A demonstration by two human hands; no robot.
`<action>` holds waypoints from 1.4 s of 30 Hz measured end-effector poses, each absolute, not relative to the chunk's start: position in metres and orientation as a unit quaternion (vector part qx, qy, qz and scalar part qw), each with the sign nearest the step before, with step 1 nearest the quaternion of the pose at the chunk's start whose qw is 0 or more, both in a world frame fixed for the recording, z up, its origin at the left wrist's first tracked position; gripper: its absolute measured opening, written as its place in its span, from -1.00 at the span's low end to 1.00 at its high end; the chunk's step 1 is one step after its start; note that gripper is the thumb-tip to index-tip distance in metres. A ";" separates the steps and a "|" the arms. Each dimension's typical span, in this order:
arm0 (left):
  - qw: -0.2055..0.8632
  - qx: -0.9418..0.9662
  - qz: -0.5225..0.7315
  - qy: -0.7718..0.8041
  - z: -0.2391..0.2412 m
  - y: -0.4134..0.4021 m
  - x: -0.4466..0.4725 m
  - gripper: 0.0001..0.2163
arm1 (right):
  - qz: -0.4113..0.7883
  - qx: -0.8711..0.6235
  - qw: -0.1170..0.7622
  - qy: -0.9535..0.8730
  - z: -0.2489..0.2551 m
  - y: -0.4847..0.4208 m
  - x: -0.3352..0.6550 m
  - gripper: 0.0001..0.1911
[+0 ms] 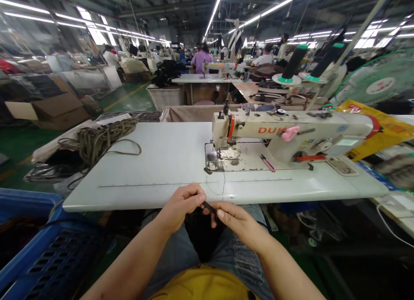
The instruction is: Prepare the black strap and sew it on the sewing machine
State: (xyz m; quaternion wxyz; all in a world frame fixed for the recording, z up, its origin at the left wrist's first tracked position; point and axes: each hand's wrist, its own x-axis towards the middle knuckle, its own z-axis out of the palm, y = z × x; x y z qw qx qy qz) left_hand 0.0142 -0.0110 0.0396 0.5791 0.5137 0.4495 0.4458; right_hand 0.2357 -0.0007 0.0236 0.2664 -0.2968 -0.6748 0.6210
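Observation:
A dark narrow strip (210, 207), perhaps fabric, runs between my two hands at the table's front edge. My left hand (186, 204) pinches its upper left end between thumb and fingers. At the other end, my right hand (235, 221) closes thumb and fingers on the strip. What hangs below, over my lap, is dark and hard to make out. Just beyond my hands, a dark thread (224, 185) trails over the white sewing table (155, 162) from the needle area. The sewing machine (252, 129) stands behind, with pink-handled thread snips (268, 163) lying on its bed.
A heap of olive-brown cord (100, 138) lies at the table's left end. On the floor at left stands a blue plastic basket (61, 257). Thread cones (294, 63) and a green fan (377, 82) rise behind the machine at right. Other people sit at machines further back.

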 end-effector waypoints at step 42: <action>0.458 0.694 0.352 0.429 0.015 -0.022 0.025 -0.92 | 0.409 -0.480 0.302 -0.715 0.027 -0.024 0.288 -0.69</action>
